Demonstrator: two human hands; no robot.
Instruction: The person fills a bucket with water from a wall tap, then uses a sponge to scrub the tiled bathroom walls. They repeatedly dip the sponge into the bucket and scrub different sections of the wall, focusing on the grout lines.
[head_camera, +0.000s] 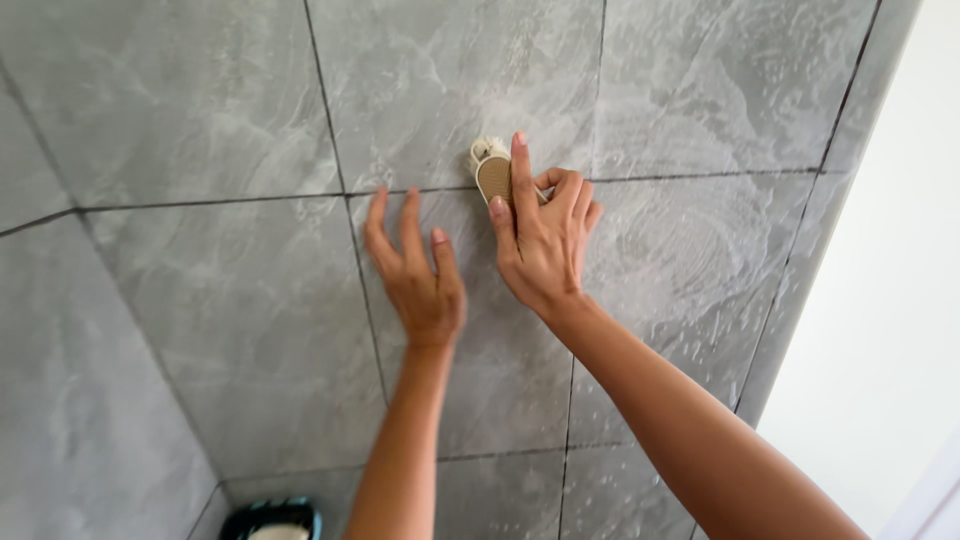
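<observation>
— What's the setting?

— A wall of large grey stone-look tiles (200, 100) fills nearly the whole view, streaked with whitish soapy film and dotted with droplets, most thickly on the tile to the right. Dark grout lines (345, 190) cut it into big rectangles. At the right edge the tiling ends against a plain white wall (900, 250).

— Anything else around?

— Only one thing, at the bottom edge: a dark, teal-rimmed dish (272, 518) holding something pale, mostly cut off, so I cannot say what it is. It sits well apart from both hands. Nothing stands between the hands and the tiles.

— And the hands?

— The left hand (420, 275) lies flat on the wall, fingers stretched upward and slightly spread, holding nothing. The right hand (545, 235) is just beside it, a little higher, closed around a small scrubbing brush (491, 172): the forefinger runs straight up along its back, the thumb presses its near side, and the other fingers are curled in.

— What does the brush look like?

— Small, with a tan oval back and pale, off-white bristles showing at its top end. It is pressed against the tile right on the horizontal grout line, close to where that line crosses a vertical one.
</observation>
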